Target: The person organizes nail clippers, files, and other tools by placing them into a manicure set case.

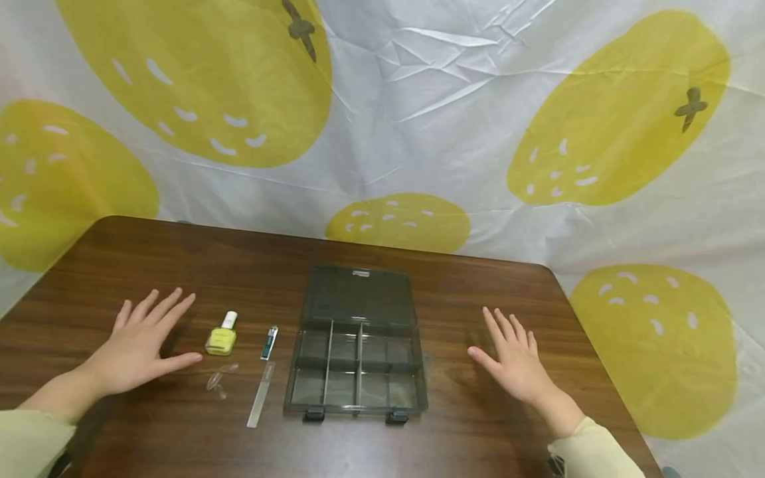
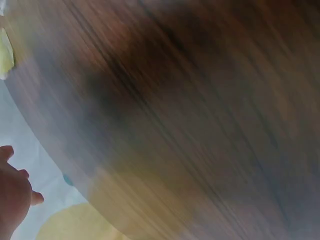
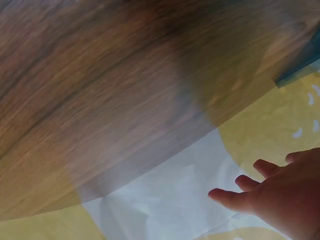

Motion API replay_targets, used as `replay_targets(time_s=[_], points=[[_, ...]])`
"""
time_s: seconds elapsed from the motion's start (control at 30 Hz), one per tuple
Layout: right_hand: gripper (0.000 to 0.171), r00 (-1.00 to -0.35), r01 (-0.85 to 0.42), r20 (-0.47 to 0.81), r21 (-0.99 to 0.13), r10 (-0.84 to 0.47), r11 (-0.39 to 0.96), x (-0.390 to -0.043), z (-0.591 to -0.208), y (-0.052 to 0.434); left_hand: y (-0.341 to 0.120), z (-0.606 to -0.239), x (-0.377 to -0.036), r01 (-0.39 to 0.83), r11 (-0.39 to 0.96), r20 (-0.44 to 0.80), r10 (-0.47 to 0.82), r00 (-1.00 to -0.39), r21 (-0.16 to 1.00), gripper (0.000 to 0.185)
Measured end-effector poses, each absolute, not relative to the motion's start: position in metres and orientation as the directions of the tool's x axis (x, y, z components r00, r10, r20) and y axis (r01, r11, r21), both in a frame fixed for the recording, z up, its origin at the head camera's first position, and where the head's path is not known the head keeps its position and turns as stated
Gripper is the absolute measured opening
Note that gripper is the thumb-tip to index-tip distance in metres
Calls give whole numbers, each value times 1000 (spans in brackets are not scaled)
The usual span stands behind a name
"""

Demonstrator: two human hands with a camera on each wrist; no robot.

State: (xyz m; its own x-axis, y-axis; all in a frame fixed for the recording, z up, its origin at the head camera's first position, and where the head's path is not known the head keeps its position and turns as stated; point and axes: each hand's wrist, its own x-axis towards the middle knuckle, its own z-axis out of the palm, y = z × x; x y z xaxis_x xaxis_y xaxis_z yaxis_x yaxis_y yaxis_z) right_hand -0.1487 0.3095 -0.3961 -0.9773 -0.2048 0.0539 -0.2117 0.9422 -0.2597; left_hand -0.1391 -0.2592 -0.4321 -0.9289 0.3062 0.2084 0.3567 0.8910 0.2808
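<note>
My left hand [image 1: 136,346] is spread with straight fingers over the table's left side, holding nothing. Just right of its thumb stands a yellow nail polish bottle [image 1: 222,340] with a white cap. Several clear nail tips [image 1: 216,379] lie below the bottle. A nail clipper [image 1: 269,343] and a slim nail file [image 1: 260,396] lie between them and a dark, see-through compartment box [image 1: 358,368]. The box's lid is raised back, and I see nothing in its compartments. To the box's right, my right hand [image 1: 512,362] has its fingers extended and holds nothing. Each wrist view shows part of its hand.
The brown wooden table [image 1: 466,438] has rounded far corners. Behind it hangs a white sheet [image 1: 412,146] printed with large yellow fruits. Two dark latches [image 1: 397,417] stick out from the box's near edge.
</note>
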Motion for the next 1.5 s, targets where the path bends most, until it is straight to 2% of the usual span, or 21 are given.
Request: replay_targets(time_s=[0.13,0.23,0.43,0.6,0.8,1.0,1.33,1.5], points=[[71,-979,-198,28,-362,-202,911,-149,-394,305,-250,-428,-139,321,897,171,280,-945,304,95],[66,-978,-144,-61,-493,-199,858,-149,-390,301,-245,-423,-140,282,902,140,249,-958,325,92],[65,-938,64,-272,-743,-214,666,-150,-382,293,-234,-420,-144,234,868,117,203,-972,439,88],[67,-871,205,-373,-867,-319,453,-153,-384,288,-227,-421,-147,185,813,62,181,-982,553,86],[75,-789,352,-448,-891,-420,287,-156,-392,286,-219,-426,-148,135,784,23,152,-988,606,81],[74,-734,406,-480,-877,-480,256,-157,-399,281,-216,-426,-146,59,774,-56,120,-991,631,79],[71,-707,423,-469,-880,-529,214,-156,-405,264,-201,-427,-149,13,783,-99,95,-991,622,80],[72,-704,441,-484,-871,-520,214,-156,-406,259,-196,-425,-151,9,806,-100,84,-991,591,72]])
